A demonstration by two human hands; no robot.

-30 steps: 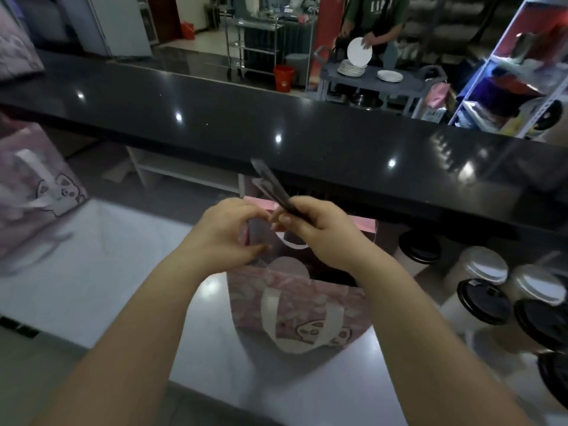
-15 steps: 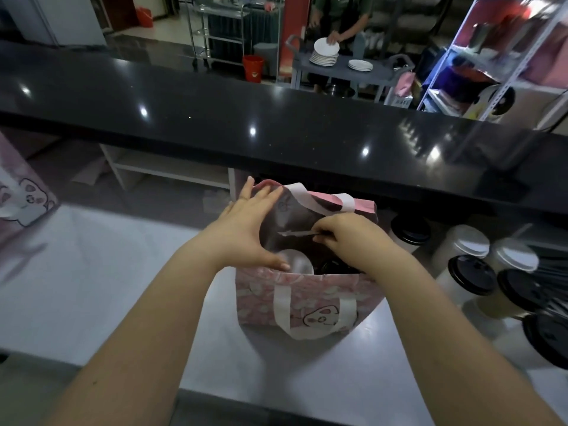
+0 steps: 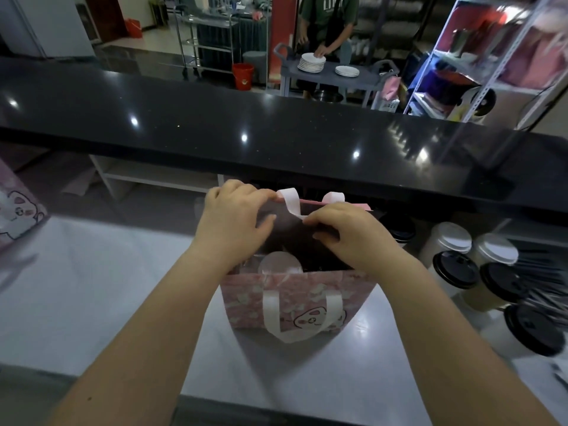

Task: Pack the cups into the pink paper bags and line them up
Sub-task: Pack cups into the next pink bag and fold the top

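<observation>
One long black counter (image 3: 276, 118) spans the frame toward 12 o'clock, raised beyond the pale tabletop (image 3: 107, 302).

Two pink paper bags are in view. The open bag (image 3: 246, 296) stands on the tabletop at centre, just toward 6 o'clock. The second bag (image 3: 18, 210) is cut off by the frame edge at 9 o'clock.

Both hands meet over the open bag's far rim. The left-hand grip (image 3: 233, 219) is curled onto that rim at the bag's 11 o'clock. The right-hand grip (image 3: 350, 238) pinches the white far handle (image 3: 290, 201) at the bag's 1 o'clock and covers part of the mouth.

Six lidded cups (image 3: 451, 238) cluster at 4 o'clock near the open bag: two with white lids and four with black. One black lid is half hidden behind the right wrist.

Inside the open bag, one bagged cup (image 3: 279, 263) shows only its pale lid, by the near wall.

Past the counter at 12 o'clock, a person stands at a cart (image 3: 368, 79) with two stacks of plates (image 3: 311, 63).
</observation>
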